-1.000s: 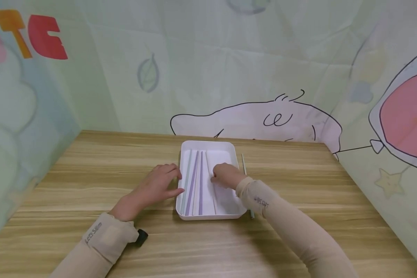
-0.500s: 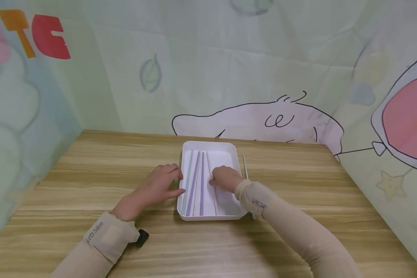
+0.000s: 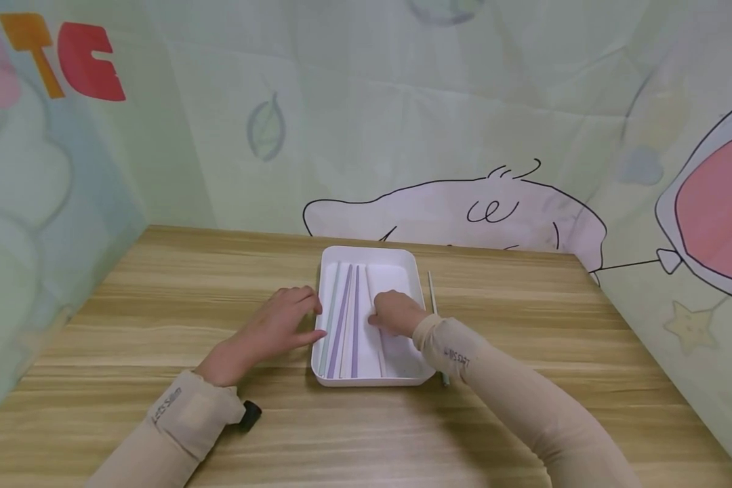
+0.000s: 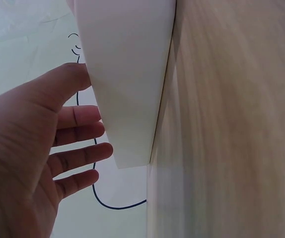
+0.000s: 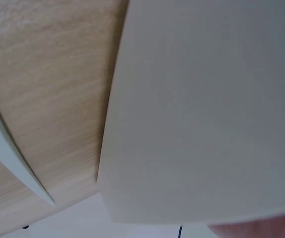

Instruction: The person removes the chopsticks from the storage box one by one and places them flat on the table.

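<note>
- Right hand (image 3: 398,313): grip down inside the white tray (image 3: 405,356), fingers curled, pinching the pale stick (image 3: 381,359) near its middle; I see the stick's ends run out beyond and before the grip.
- Left hand (image 3: 283,318): grip spread, thumb and fingertips at the tray's left rim.
- Between the two grips, in the tray: green stick (image 3: 331,318), first purple stick (image 3: 340,322), white stick (image 3: 345,339), second purple stick (image 3: 356,322).
- Right of the right grip, outside the tray: grey-green stick (image 3: 432,295) on the table (image 3: 311,434), partly hidden by the wrist.

Beige sleeves (image 3: 518,400), dark lettering (image 3: 166,405); small black left-wrist piece (image 3: 251,416).
</note>
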A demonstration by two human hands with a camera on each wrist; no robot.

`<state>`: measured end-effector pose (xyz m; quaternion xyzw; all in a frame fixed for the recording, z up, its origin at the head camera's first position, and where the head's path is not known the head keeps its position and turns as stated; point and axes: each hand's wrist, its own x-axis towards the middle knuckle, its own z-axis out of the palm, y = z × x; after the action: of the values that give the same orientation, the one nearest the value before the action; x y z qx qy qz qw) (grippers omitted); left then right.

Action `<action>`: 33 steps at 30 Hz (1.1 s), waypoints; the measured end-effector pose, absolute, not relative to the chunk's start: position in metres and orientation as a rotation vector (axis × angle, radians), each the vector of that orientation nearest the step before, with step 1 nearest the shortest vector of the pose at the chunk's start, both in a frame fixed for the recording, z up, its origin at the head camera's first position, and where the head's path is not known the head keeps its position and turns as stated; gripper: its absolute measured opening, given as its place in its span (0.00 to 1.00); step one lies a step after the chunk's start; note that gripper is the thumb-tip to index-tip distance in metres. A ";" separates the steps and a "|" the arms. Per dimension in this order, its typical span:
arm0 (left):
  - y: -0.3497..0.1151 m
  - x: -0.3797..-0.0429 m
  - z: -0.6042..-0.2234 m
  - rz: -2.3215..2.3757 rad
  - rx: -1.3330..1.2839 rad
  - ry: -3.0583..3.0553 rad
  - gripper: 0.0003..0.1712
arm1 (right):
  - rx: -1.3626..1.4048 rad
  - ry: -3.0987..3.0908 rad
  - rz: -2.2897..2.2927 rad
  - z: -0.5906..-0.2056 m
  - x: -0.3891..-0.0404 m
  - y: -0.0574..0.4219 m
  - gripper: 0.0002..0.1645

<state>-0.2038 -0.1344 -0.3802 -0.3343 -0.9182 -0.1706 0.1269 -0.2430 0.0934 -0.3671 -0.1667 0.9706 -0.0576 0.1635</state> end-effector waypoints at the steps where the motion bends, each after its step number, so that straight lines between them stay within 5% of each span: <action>1: -0.134 -0.204 -0.380 -0.495 -0.973 -2.671 0.19 | -0.478 2.765 -0.178 -0.367 -0.243 0.094 0.19; 33: -0.133 -0.205 -0.380 -0.499 -0.964 -2.688 0.18 | -0.433 2.783 -0.267 -0.339 -0.240 0.117 0.15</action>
<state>-0.2045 -0.1325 -0.3798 -0.3300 -0.9205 -0.1709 0.1208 -0.2403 0.1170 -0.3392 -0.1511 0.9718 -0.0932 0.1555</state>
